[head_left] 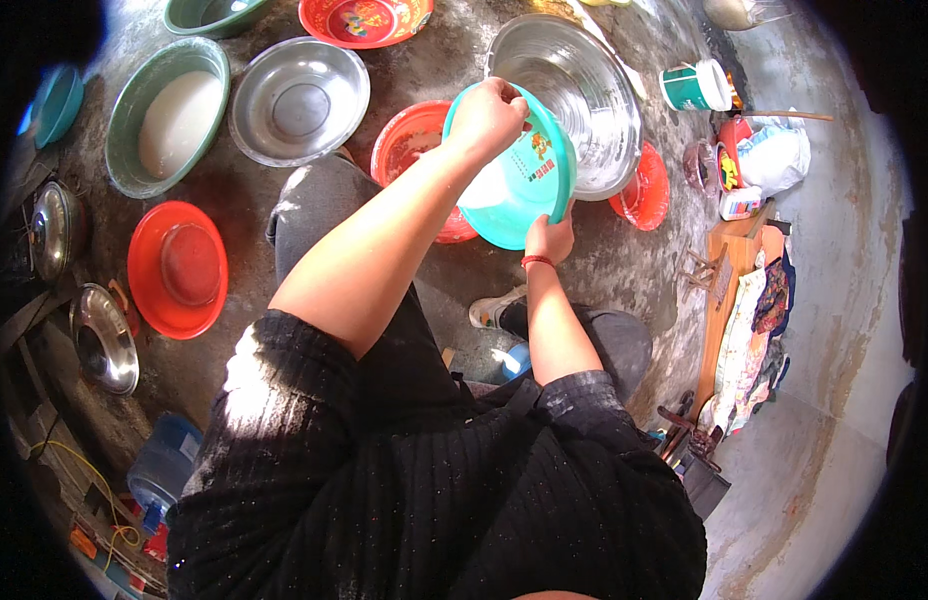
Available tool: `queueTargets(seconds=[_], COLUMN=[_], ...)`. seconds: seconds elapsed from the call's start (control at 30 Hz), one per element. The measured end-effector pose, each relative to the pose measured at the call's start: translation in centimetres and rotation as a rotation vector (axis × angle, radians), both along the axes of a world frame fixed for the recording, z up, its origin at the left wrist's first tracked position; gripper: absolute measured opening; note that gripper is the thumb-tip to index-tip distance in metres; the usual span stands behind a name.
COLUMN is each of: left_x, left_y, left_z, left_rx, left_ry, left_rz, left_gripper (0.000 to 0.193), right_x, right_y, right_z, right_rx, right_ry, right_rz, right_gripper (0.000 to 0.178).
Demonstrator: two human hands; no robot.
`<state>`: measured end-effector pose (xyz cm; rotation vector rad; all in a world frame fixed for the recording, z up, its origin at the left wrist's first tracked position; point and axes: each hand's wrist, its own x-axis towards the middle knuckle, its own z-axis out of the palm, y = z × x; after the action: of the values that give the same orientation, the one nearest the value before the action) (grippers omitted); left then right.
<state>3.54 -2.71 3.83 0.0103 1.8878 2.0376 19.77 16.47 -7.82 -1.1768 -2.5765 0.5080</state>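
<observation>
A turquoise plastic basin (529,185) with a printed picture inside is held tilted in front of me. My right hand (551,240) grips its near rim, with a red band round that wrist. My left hand (489,118) is closed at the far left rim, fingers curled over it; part of the grip is hidden. Some white material shows in the basin beside my left wrist. Below and to the left is a red basin (392,150) with whitish smears, partly covered by the turquoise one. A large shiny metal basin (594,90) stands just beyond, on the right.
Around me on the floor are a metal basin (302,100), a green basin (218,120) with white contents, and a red basin (144,265). Another red basin (652,190) lies partly under the large metal one. A wooden bench (719,320) with cloths stands right; a water jug (164,465) lies lower left.
</observation>
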Motion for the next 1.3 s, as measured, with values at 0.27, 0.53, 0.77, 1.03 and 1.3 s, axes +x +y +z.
queueTargets(seconds=[0.27,0.53,0.77,1.03,1.3], left_x=[-0.3,-2.0,-1.9,-2.4,-0.9], left_y=[1.0,0.2,0.8,1.9,0.9], left_z=[-0.2,-0.5,-0.6,-1.5,1.7], left_rx=[0.107,0.197,0.29,-0.299,-0.014], left_ry=[-0.052,-0.073,-0.114,0.123,0.065], left_rz=[0.16,0.258,0.298,0.408,0.457], left_gripper=[0.02,0.021,0.017,0.022,0.03], right_x=[2.1,3.9,4.9,3.5,0.8], right_y=[0.2,2.1,2.3,4.5,15.7], right_z=[-0.9,0.1,1.2,-1.1,-1.1], right_rx=[0.173,0.414,0.481,-0.092,-1.168], right_ry=[0.01,0.248,0.214,0.15,0.466], right_rz=[0.223,0.491,0.596,0.074,-0.394], right_gripper=[0.06,0.067,0.065,0.034,0.042])
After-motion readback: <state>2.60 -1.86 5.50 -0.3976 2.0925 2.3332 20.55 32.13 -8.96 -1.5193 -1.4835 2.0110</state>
